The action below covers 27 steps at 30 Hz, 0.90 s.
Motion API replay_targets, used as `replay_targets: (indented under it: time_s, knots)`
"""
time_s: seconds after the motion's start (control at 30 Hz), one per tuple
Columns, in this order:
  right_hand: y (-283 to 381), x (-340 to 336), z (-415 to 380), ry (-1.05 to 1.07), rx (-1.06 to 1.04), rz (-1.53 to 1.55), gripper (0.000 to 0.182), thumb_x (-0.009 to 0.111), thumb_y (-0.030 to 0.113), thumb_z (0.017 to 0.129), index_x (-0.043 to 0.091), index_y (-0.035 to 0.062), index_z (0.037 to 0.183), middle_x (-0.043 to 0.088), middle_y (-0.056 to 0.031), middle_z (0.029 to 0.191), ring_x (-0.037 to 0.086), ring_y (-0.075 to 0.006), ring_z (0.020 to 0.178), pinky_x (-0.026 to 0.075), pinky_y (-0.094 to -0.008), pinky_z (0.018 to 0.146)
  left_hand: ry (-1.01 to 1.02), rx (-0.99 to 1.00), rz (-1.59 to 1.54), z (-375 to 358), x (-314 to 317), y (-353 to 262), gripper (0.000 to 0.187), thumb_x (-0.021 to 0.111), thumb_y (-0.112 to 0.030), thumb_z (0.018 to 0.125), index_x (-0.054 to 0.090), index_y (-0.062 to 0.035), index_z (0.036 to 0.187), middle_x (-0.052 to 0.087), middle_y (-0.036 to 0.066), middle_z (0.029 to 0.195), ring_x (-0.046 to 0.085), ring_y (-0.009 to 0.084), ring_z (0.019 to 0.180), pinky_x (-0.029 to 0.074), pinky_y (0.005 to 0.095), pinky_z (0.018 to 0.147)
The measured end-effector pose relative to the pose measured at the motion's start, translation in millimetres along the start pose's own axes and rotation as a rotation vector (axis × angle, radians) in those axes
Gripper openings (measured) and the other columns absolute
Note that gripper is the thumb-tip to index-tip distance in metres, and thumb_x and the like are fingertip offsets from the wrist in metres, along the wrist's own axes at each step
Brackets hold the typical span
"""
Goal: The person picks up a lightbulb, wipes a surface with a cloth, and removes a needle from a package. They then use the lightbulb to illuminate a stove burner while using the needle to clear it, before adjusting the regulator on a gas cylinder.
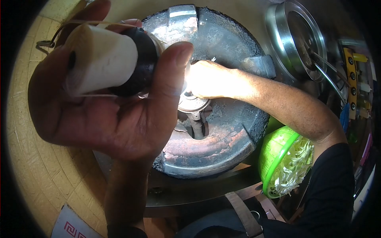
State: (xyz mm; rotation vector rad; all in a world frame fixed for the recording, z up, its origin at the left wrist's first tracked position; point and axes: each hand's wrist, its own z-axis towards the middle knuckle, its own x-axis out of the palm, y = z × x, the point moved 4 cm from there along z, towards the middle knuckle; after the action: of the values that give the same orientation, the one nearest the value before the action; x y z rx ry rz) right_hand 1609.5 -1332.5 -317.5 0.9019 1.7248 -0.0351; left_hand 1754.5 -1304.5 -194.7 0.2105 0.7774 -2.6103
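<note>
Close to the camera, my left hand point(131, 115) is wrapped round a lamp point(107, 59) with a pale cylindrical body and a black collar. Its light falls on my right hand point(208, 79), which is closed over the middle of a large, round, blackened stove point(206, 156). Beneath that hand a round metal burner point(194, 104) with a stem sits in the stove's central hollow. Glare washes out the fingers of my right hand, and whatever they grip cannot be made out.
A green basket point(274, 158) of shredded cabbage point(293, 170) stands at the lower right. Metal pots point(278, 37) with utensils are at the upper right. A yellow rack point(351, 83) is at the far right, and a tiled surface point(29, 131) lies left.
</note>
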Motion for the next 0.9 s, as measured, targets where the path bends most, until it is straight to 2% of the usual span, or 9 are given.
replay_targets:
  time_s: [0.23,0.43,0.47,0.5,0.53,0.6,0.77,0.83,0.9]
  knots:
    - [-0.9,2.7,0.3,-0.041,-0.034,0.002,0.031,0.056,0.010,0.087,0.064,0.0101,0.117,0.068,-0.0124,0.107,0.067,-0.0273,0.096,0.055,-0.0371,0.084,-0.150,0.050,-0.116,0.1,4.0,0.5,0.055,0.079,-0.004,0.077,0.043,0.0031,0.118,0.058,0.028,0.114,0.069,0.0289,0.089,0.062,0.0339,0.075]
    - [-2.3,4.4,-1.0,-0.021,0.008,0.112,0.031,0.054,0.010,0.089,0.064,0.0107,0.119,0.068,-0.0122,0.108,0.067,-0.0272,0.097,0.055,-0.0363,0.085,-0.153,0.038,-0.097,-1.0,3.1,1.0,0.056,0.079,-0.005,0.077,0.043,0.0037,0.118,0.058,0.028,0.114,0.070,0.0290,0.088,0.062,0.0336,0.076]
    - [-3.6,7.2,-0.3,-0.085,0.005,0.141,0.022,0.057,0.009,0.084,0.067,0.0068,0.104,0.069,-0.0140,0.098,0.067,-0.0290,0.091,0.054,-0.0372,0.082,-0.153,0.038,-0.097,-0.8,-1.1,0.9,0.056,0.079,-0.005,0.077,0.043,0.0037,0.118,0.058,0.028,0.114,0.070,0.0290,0.088,0.062,0.0336,0.076]
    - [-5.5,8.6,-0.3,-0.149,0.002,0.170,0.015,0.060,0.007,0.080,0.071,0.0029,0.089,0.070,-0.0159,0.088,0.067,-0.0308,0.086,0.054,-0.0381,0.079,-0.066,0.018,-0.031,0.1,-3.8,0.2,0.055,0.079,-0.005,0.077,0.043,0.0040,0.118,0.058,0.028,0.115,0.069,0.0292,0.089,0.062,0.0336,0.076]
    - [-3.4,4.6,-0.8,-0.150,0.002,0.170,0.015,0.060,0.007,0.080,0.071,0.0029,0.089,0.070,-0.0159,0.088,0.067,-0.0308,0.086,0.054,-0.0381,0.079,0.021,-0.002,0.036,0.6,-3.5,0.2,0.055,0.079,-0.005,0.077,0.043,0.0044,0.117,0.058,0.028,0.115,0.069,0.0294,0.090,0.062,0.0335,0.076]
    - [1.3,2.3,-1.5,0.005,-0.002,0.063,0.033,0.055,0.011,0.087,0.064,0.0116,0.118,0.068,-0.0116,0.109,0.067,-0.0273,0.096,0.055,-0.0367,0.085,-0.030,0.004,0.012,0.4,1.6,-1.9,0.055,0.079,-0.005,0.078,0.042,0.0045,0.117,0.057,0.029,0.116,0.069,0.0296,0.091,0.062,0.0338,0.077]
    - [2.6,0.2,-1.0,0.013,0.017,0.057,0.034,0.055,0.011,0.086,0.064,0.0119,0.118,0.068,-0.0118,0.107,0.067,-0.0279,0.095,0.055,-0.0367,0.084,-0.073,-0.020,-0.022,1.0,1.2,-5.2,0.057,0.078,-0.004,0.078,0.039,0.0044,0.118,0.056,0.030,0.117,0.068,0.0309,0.093,0.062,0.0344,0.077]
    - [2.9,-1.1,-2.2,0.037,0.042,0.037,0.034,0.055,0.010,0.086,0.064,0.0122,0.119,0.068,-0.0119,0.107,0.067,-0.0281,0.095,0.055,-0.0367,0.083,0.034,-0.058,0.022,0.5,-1.2,-1.7,0.061,0.078,-0.003,0.077,0.036,0.0039,0.120,0.055,0.031,0.116,0.068,0.0316,0.093,0.063,0.0340,0.077]
    - [0.7,-2.7,-5.0,0.004,0.079,0.151,0.033,0.055,0.011,0.087,0.064,0.0126,0.119,0.067,-0.0119,0.107,0.067,-0.0279,0.095,0.055,-0.0368,0.084,0.015,-0.068,-0.001,0.8,2.2,-3.4,0.061,0.078,-0.003,0.077,0.035,0.0040,0.120,0.055,0.031,0.116,0.068,0.0315,0.093,0.063,0.0337,0.077]
